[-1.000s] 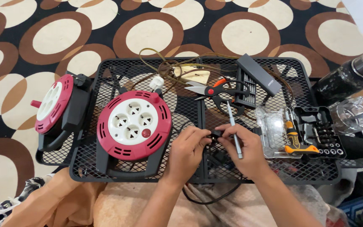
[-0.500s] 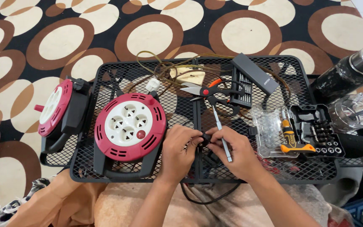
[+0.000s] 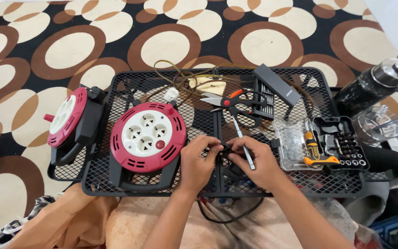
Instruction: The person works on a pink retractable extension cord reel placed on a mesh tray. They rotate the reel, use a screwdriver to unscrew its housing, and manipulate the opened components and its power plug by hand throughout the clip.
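My left hand (image 3: 198, 163) pinches a small black part (image 3: 225, 151) at the middle of the black mesh counter (image 3: 199, 117), fingers closed on it. My right hand (image 3: 258, 162) meets it there, its grip closed around a thin screwdriver (image 3: 244, 143) (shaft pointing away from me). A red cable reel (image 3: 147, 138) sits just left.

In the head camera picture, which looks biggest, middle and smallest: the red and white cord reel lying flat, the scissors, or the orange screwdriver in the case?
1. The cord reel, easily the biggest.
2. The scissors.
3. The orange screwdriver, a bit smaller than the scissors as it looks here.
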